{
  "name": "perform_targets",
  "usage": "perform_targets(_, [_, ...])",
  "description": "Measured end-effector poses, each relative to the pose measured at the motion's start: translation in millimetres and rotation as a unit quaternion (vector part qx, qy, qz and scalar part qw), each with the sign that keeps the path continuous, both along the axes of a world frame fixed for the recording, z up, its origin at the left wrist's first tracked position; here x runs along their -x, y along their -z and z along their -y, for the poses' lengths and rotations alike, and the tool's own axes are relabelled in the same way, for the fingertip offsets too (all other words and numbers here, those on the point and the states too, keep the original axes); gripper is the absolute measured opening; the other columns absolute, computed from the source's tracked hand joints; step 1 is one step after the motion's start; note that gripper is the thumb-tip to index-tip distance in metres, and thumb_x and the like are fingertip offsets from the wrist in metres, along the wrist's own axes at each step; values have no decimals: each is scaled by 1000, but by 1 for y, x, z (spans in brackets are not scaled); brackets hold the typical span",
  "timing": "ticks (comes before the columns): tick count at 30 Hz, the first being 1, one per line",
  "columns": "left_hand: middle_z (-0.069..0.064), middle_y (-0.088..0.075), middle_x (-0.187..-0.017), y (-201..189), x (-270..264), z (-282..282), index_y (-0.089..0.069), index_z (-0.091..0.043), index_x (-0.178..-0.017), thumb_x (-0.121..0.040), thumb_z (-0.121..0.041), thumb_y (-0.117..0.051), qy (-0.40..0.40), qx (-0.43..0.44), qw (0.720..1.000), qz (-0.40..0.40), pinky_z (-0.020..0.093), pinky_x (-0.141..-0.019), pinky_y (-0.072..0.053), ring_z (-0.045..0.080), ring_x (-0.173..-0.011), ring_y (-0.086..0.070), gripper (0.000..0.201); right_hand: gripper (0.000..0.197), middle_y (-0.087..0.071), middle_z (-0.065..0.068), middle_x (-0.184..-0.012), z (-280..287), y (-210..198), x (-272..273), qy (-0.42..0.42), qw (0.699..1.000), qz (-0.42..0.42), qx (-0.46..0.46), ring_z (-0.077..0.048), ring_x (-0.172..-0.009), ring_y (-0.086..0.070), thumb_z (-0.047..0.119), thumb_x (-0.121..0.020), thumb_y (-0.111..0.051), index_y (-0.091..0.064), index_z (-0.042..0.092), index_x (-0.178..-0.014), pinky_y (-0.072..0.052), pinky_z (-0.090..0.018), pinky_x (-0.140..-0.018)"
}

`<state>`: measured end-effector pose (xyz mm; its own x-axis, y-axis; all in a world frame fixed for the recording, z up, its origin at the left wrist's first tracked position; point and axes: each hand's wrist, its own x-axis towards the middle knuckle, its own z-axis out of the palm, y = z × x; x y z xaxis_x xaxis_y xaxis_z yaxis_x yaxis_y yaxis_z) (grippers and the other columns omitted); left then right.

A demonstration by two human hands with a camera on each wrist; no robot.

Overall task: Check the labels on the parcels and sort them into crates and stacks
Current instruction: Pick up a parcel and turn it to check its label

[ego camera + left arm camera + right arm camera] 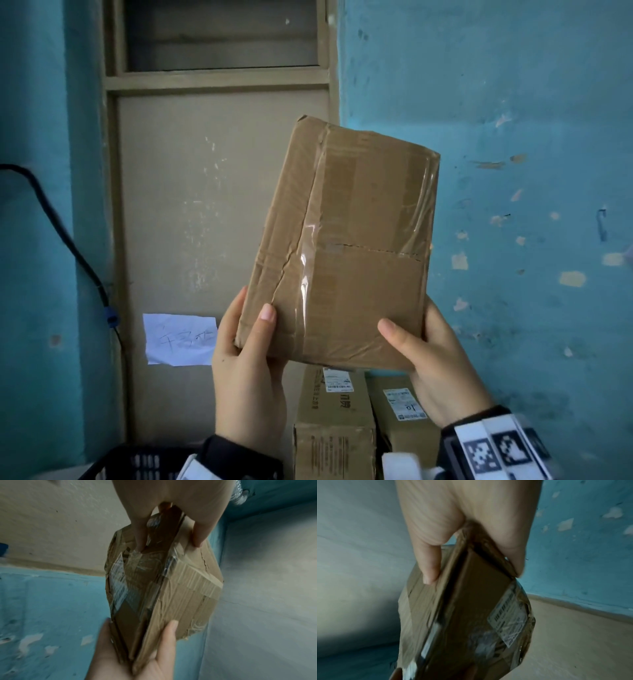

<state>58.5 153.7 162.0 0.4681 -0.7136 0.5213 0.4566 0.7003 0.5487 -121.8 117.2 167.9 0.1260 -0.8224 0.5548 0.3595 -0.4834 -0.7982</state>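
Head view: taped brown parcel (342, 246) held up, tilted, in front of a beige door panel (191, 205). Left hand (246, 370) grips its lower left corner, thumb on front; right hand (435, 366) grips the lower right corner likewise. White shipping label (508, 622) sits on the far face. Below, 2 labelled cartons (332, 428) stand side by side beside a black crate (137, 462).

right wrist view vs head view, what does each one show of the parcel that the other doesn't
Only the right wrist view shows the white barcode label on the parcel's far face, under clear tape. Only the head view shows the plain taped near face, the two labelled boxes standing below, the dark crate and the paper note on the door. Both show the parcel with the right hand gripping its lower edge; the left hand shows only in the head view.
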Motion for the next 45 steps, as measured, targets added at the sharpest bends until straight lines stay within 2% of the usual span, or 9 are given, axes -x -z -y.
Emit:
perform_targets(3, [4,-71,-110,4,0,0,-62,-16,-126,-73,-29,-64,-3,-2,1000,-14,30,-67,-55,13,-90,-69,55,69,-71,13,-114,-5,1,-4,-18,1000,-25,7,-7,-104,-68,22,-59,-77,-52,38,-122,-51,-31,-91])
perform_targets(12, [3,-73,-103,12,8,0,-66,-16,-116,-73,-30,-64,-17,-26,999,-34,38,-77,-53,16,-93,-68,46,52,-73,10,-109,-13,2,-9,20,1000,9,22,-8,-102,-69,-3,-83,-64,-57,35,-118,-50,-33,-91])
perform_targets(16, [2,-71,-112,13,6,1,-64,-21,-121,-84,-32,-60,-26,-35,999,21,38,-77,-54,17,-101,-65,39,54,-73,5,-112,-13,4,-5,26,998,39,29,-14,-105,-69,13,-74,-75,-59,31,-122,-56,-32,-87])
perform_targets(21, [-11,-66,-127,10,-8,1,-60,-33,-130,-95,-59,-41,-21,-27,990,135,42,-93,-50,11,-119,-62,47,99,-72,-1,-114,-5,3,8,-2,994,113,13,-19,-102,-70,49,-31,-96,-63,26,-122,-60,-35,-75])
perform_targets(27, [-13,-62,-126,1,-18,12,-57,-34,-131,-105,-38,-31,-126,-39,967,216,32,-93,-50,4,-118,-59,37,40,-73,-5,-109,-4,3,15,-41,984,171,-24,-18,-91,-72,19,-72,-65,-66,19,-112,-59,-31,-64])
perform_targets(31, [-10,-49,-141,-5,-40,29,-53,-37,-135,-91,-66,-44,-163,-92,954,235,40,-112,-37,7,-130,-47,54,68,-70,-12,-116,-1,5,26,-75,981,175,-42,-24,-92,-71,34,-45,-95,-72,20,-108,-58,-35,-69])
perform_targets(34, [-11,-49,-140,-8,-50,39,-44,-33,-142,-96,-58,-46,-123,-125,963,207,38,-113,-35,11,-131,-46,53,84,-70,-13,-117,2,5,34,-95,979,178,-42,-27,-97,-70,41,-30,-99,-74,20,-108,-57,-39,-76])
perform_targets(40, [-16,-66,-113,0,-63,50,-56,-39,-126,-100,-42,-44,-23,-165,965,204,36,-88,-49,13,-108,-62,29,62,-71,-17,-109,0,-5,38,-76,978,178,-83,-27,-86,-71,38,-44,-94,-75,15,-99,-60,-37,-63])
perform_targets(45, [-1,-65,-129,19,-65,55,-59,-32,-132,-88,-51,-61,-4,-160,969,191,44,-98,-47,20,-119,-61,48,53,-68,-16,-89,3,-22,43,14,971,174,-161,-24,-80,-64,52,-66,-63,-61,12,-100,-58,-29,-55])
